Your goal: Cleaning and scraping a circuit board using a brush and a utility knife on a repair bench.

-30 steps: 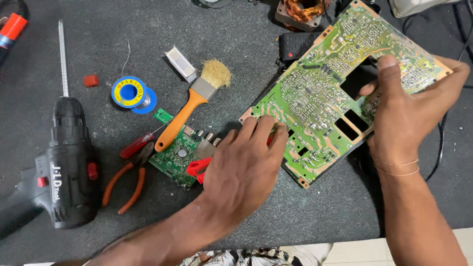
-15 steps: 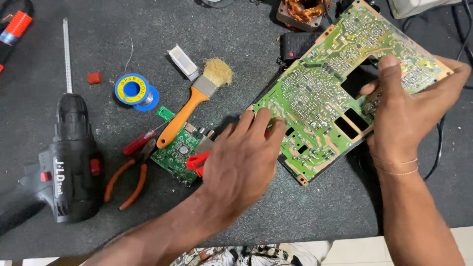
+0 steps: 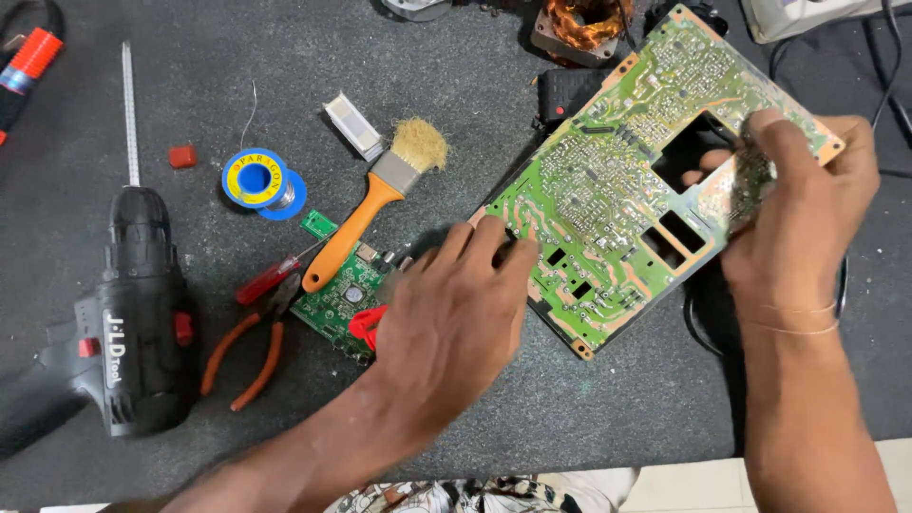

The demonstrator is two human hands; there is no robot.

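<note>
Right hand (image 3: pixel 798 204) is pinching the far edge of the big green circuit board (image 3: pixel 608 190), thumb on top and fingers curled underneath, board tilted up off the dark mat (image 3: pixel 456 114). Left hand (image 3: pixel 456 313) lies palm down with loosely spread fingers, tips touching the board's near edge, gripping nothing I can make out. Just left of those fingers sits a smaller green board (image 3: pixel 337 299), with an orange-handled brush (image 3: pixel 375 204) and pliers (image 3: pixel 252 342) beyond it.

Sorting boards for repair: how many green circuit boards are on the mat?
2. The large board is held by the right hand. The small board lies beside the left hand, which may hide more.
</note>
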